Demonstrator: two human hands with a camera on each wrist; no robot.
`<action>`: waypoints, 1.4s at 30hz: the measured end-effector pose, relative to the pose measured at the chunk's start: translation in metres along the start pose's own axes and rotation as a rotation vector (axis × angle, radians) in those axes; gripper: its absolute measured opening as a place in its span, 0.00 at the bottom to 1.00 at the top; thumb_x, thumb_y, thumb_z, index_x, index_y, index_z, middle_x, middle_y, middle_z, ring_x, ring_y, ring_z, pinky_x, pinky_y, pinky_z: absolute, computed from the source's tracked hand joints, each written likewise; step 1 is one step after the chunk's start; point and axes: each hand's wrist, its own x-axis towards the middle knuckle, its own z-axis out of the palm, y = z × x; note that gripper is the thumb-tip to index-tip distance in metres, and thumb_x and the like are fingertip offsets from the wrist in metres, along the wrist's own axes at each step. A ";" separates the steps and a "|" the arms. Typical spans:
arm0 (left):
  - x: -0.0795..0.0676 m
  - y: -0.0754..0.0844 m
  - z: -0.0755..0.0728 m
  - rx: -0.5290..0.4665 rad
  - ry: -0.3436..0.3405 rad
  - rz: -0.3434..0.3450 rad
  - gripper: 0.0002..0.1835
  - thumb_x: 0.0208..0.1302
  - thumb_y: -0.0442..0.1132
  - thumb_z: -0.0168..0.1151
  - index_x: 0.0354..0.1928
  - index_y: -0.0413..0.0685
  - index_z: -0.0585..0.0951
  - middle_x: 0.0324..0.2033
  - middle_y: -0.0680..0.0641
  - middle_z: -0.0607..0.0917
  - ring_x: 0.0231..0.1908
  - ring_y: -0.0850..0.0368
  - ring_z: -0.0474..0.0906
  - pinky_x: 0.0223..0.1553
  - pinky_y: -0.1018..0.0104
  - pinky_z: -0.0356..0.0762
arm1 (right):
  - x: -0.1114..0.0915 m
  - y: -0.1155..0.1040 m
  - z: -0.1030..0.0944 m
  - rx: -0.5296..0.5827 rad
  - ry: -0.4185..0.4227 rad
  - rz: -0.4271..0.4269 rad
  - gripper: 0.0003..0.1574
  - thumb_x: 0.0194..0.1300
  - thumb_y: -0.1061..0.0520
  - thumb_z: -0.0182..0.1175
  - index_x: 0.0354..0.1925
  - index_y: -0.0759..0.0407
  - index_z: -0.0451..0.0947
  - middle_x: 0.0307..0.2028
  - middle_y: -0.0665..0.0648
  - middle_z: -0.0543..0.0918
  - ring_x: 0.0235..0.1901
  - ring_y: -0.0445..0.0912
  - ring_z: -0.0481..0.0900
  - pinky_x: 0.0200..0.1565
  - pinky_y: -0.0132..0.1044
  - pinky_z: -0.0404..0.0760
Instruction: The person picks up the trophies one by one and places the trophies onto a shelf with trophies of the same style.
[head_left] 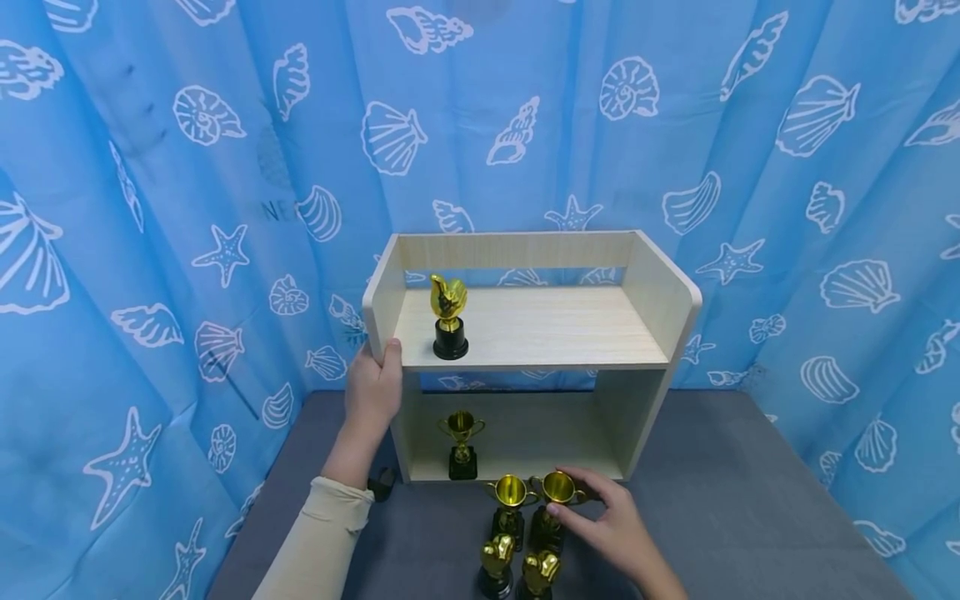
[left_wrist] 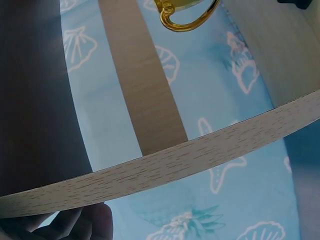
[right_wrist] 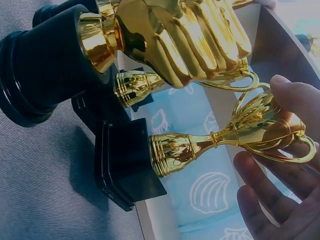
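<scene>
Four trophies on table: on the grey table (head_left: 720, 492), a left cup trophy (head_left: 511, 493) and a right cup trophy (head_left: 558, 486) stand side by side just before the shelf (head_left: 667, 292); a left figure trophy (head_left: 496, 557) and a right figure trophy (head_left: 539, 573) stand nearer the person.
Shelf contents: one figure trophy (head_left: 448, 302) at left on the upper tier; one cup trophy (head_left: 462, 429) at left on the lower tier.
Right hand (head_left: 615, 525): thumb and fingers pinch the bowl of the right cup trophy; firmness of hold cannot be told.
Left hand (head_left: 372, 387): grips the shelf's left side panel, thumb over the front edge, apparently bracing it.
Step in hand: judged as grasping the right cup trophy for shelving; its base appears to be on the table.
Next move: probably a straight lift, keeping its handle clear of the left cup trophy, then in to the lower tier.
Cut off: bases of the figure trophies on the table, at the head view's lower edge; a gold handle (left_wrist: 192, 22), at the left wrist view's top.
Unclear: dark object (head_left: 382, 483) beside the shelf's left foot, unidentified.
</scene>
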 end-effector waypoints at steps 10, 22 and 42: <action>0.000 -0.001 0.001 -0.004 0.001 0.005 0.33 0.72 0.64 0.41 0.65 0.48 0.70 0.59 0.40 0.79 0.55 0.43 0.79 0.54 0.39 0.75 | 0.008 0.001 0.001 0.019 0.002 -0.041 0.30 0.57 0.47 0.71 0.58 0.38 0.76 0.53 0.47 0.84 0.47 0.37 0.82 0.43 0.40 0.83; 0.003 0.000 0.002 0.009 0.010 0.032 0.31 0.73 0.62 0.41 0.65 0.48 0.71 0.58 0.41 0.79 0.54 0.43 0.79 0.54 0.39 0.75 | 0.017 -0.003 -0.004 0.066 -0.010 -0.030 0.32 0.59 0.49 0.71 0.60 0.38 0.74 0.56 0.49 0.81 0.49 0.38 0.80 0.43 0.35 0.83; -0.001 -0.002 0.001 -0.032 0.011 0.022 0.32 0.73 0.63 0.41 0.65 0.49 0.70 0.58 0.41 0.79 0.56 0.43 0.78 0.55 0.39 0.74 | 0.027 -0.001 0.004 0.155 -0.020 -0.020 0.32 0.59 0.52 0.70 0.61 0.39 0.73 0.56 0.49 0.81 0.49 0.43 0.81 0.45 0.43 0.83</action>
